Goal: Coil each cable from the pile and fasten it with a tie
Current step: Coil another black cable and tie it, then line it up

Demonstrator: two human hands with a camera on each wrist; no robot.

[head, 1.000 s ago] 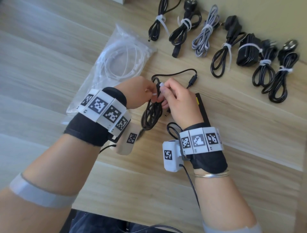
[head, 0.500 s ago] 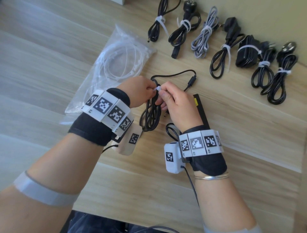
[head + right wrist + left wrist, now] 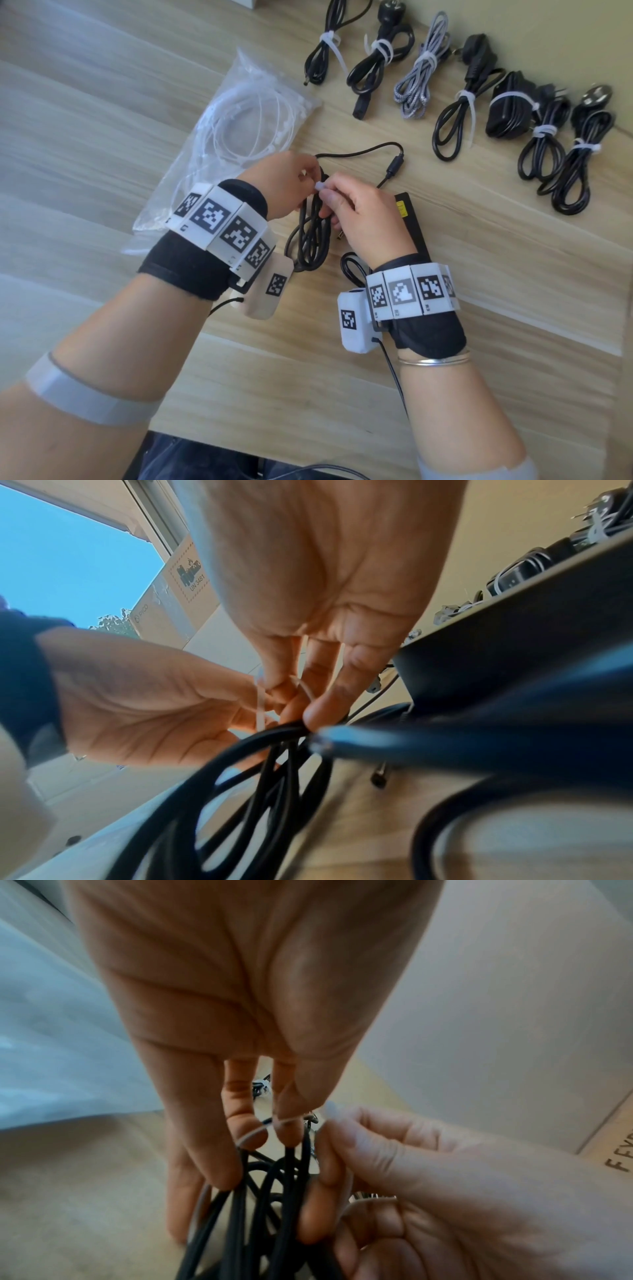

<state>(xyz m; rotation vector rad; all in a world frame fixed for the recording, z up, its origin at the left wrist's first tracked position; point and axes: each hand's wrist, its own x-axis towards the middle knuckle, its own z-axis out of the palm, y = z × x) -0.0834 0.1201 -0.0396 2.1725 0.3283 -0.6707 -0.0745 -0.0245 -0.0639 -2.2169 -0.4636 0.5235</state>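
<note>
Clear plastic bag (image 3: 191, 178) holding white ties, both grips pinching tie (image 3: 320, 186) round black cable (image 3: 310, 236)

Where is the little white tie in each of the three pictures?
Head: the tie is at the centre, pinched between both hands.
Left wrist: it curves across the lower middle, under the fingers.
Right wrist: a pale strip left of centre.
Shared landmark: the black cable just below it.
</note>
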